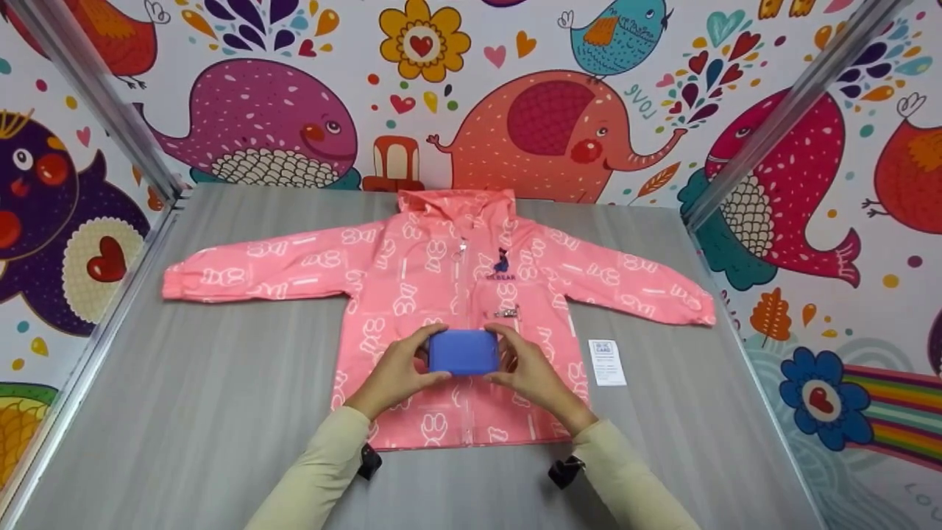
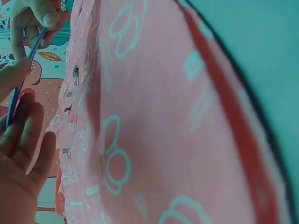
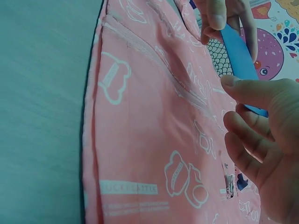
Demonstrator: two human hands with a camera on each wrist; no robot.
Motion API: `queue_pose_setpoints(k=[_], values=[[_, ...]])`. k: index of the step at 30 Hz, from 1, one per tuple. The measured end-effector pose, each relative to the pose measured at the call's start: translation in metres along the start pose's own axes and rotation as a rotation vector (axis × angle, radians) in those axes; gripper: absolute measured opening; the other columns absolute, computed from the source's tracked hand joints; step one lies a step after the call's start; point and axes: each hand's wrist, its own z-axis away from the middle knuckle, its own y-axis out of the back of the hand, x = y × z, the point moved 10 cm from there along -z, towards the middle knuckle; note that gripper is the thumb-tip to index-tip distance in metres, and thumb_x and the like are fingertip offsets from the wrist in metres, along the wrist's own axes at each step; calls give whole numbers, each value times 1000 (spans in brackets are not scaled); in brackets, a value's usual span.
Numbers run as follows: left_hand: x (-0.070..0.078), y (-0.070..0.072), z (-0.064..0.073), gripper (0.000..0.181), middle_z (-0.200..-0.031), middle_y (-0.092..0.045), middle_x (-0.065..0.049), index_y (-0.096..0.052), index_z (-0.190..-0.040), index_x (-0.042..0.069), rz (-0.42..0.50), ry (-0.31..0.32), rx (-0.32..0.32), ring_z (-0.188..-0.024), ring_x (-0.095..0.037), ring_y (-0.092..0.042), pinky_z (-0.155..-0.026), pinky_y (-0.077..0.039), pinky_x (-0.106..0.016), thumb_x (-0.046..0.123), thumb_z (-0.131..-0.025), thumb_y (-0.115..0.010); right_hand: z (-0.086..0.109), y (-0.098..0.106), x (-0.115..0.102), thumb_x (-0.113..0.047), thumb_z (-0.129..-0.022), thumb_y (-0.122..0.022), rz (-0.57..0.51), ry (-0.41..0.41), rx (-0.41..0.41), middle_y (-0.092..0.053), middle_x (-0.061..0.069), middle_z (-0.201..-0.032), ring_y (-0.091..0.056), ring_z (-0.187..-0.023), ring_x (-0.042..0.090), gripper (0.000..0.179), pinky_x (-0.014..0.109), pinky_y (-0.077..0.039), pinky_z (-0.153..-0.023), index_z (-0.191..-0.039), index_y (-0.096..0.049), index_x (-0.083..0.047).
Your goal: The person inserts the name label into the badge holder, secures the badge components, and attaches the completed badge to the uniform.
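Both hands hold a thin, flat blue rectangle (image 1: pixel 464 352) with rounded corners, about card-sized, above the front of a pink hooded jacket (image 1: pixel 434 294). The left hand (image 1: pixel 397 374) pinches its left end between thumb and fingers, and the right hand (image 1: pixel 531 372) does the same at its right end. Seen edge-on in the left wrist view, the blue piece (image 2: pixel 23 84) is slim and raised off the cloth. The jacket lies face up, zipped, both sleeves spread, with white outline prints, a dark chest emblem (image 1: pixel 502 263) and a small metallic clip-like piece (image 1: pixel 506 313).
A small white printed card (image 1: pixel 606 362) lies right of the jacket on the grey table (image 1: pixel 250 383). Metal frame posts (image 1: pixel 96 88) stand at the table's back corners. Cartoon-printed panels (image 1: pixel 471 44) enclose the back and sides.
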Motion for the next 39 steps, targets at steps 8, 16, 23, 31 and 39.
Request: queue_pose_setpoints(k=[8, 16, 23, 31, 39], values=[[-3, -2, 0, 58, -115, -66, -23, -47, -146, 14, 98, 2, -11, -89, -20, -66, -82, -59, -34, 5, -91, -65, 0, 1, 0, -4, -73, -83, 26, -12, 4, -61, 6, -92, -56, -76, 13, 81, 23, -51, -67, -144, -46, -20], [-2, -1, -1, 57, -99, -65, -18, -51, -142, 13, 124, 6, 12, -78, -15, -61, -73, -55, -24, 0, -89, -68, 2, 0, -4, -2, -73, -82, 52, 29, 8, -61, 6, -91, -55, -73, 12, 81, 22, -50, -66, -143, -45, -21], [-2, 0, -1, 55, -91, -61, -15, -54, -138, 10, 122, 0, 30, -72, -15, -57, -68, -51, -22, 0, -87, -70, 3, -2, -5, -3, -75, -81, 86, 32, -9, -61, 4, -91, -54, -72, 11, 83, 22, -49, -65, -145, -41, -22], [-1, -1, -1, 54, -89, -64, -12, -54, -135, 12, 130, 3, 38, -70, -13, -56, -66, -50, -22, 3, -86, -72, 2, -4, -4, -2, -74, -81, 87, 44, -1, -60, 2, -91, -54, -73, 10, 83, 22, -49, -65, -145, -42, -19], [-1, -3, -2, 53, -107, -71, -18, -50, -134, 13, 187, 14, 28, -81, -18, -64, -72, -54, -26, 6, -86, -72, 3, -4, -5, -2, -75, -82, 79, 67, 9, -61, 3, -90, -55, -69, 9, 78, 21, -51, -63, -142, -44, -14]])
